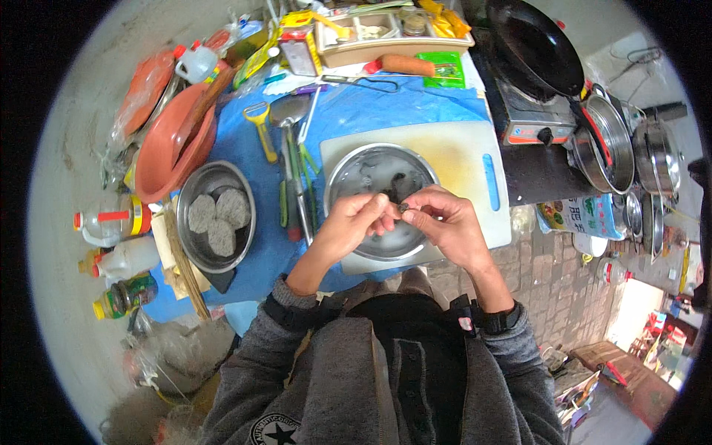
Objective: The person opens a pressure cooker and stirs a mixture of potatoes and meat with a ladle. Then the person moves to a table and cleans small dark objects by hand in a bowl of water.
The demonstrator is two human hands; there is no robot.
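Observation:
Over a round steel bowl (337,167) of cloudy water, my two hands meet at a small dark piece (403,207), too small to identify. Its near end is pinched between the thumb and forefinger of my right hand (448,219). From the other side, the curled fingers of my left hand (356,217) close on it, partly hiding it. Beyond my fingertips, a dark, soft-looking strip (397,182) lies in the water. The bowl stands on a white plastic cutting board (461,161) with a yellowish stain.
Left of the bowl lie a yellow peeler (260,130), a ladle (289,111) and green stalks (307,161). A steel bowl (181,214) holds three grey round pieces (222,239). Further left is a reddish basin (153,150); right, a wok (537,50) on a stove (537,111).

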